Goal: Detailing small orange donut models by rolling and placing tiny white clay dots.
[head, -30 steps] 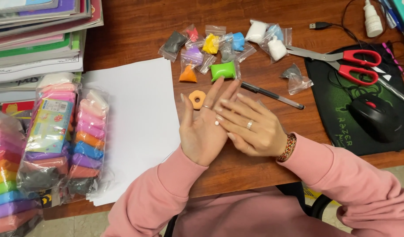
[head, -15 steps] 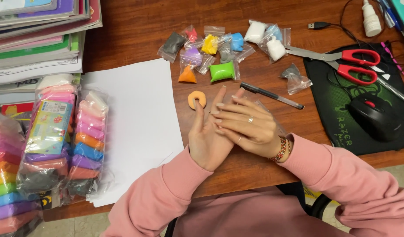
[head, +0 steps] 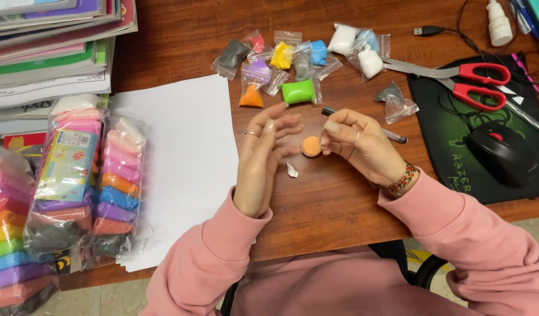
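Since the earlier frames the two hands have come apart: they were pressed together palm on palm, and the orange clay disc that lay on the bench beyond them is now up at the right fingertips.

The right hand [head: 363,143] is pinching the orange clay disc [head: 311,146] between thumb and fingers, holding it just above the bench [head: 334,216]. The disc is showing as a flat, round, pale orange piece with a smooth face. The left hand [head: 263,155] is standing open, fingers spread and slightly curled, just beside the disc and holding nothing. A small white scrap of clay [head: 292,170] is lying on the bench between the hands, below the disc.

A black pen [head: 392,136] is lying behind the right hand, partly hidden by it. Beyond the hands, small bags of coloured clay [head: 293,64] are lying scattered, a green one nearest. A white sheet of paper [head: 181,164] is lying left of the left hand, with packs of clay sticks [head: 76,175] on its far edge. Red-handled scissors [head: 468,79] and a black mouse [head: 500,155] are resting on a dark mat at the right. Nothing is standing between the hands and the disc.
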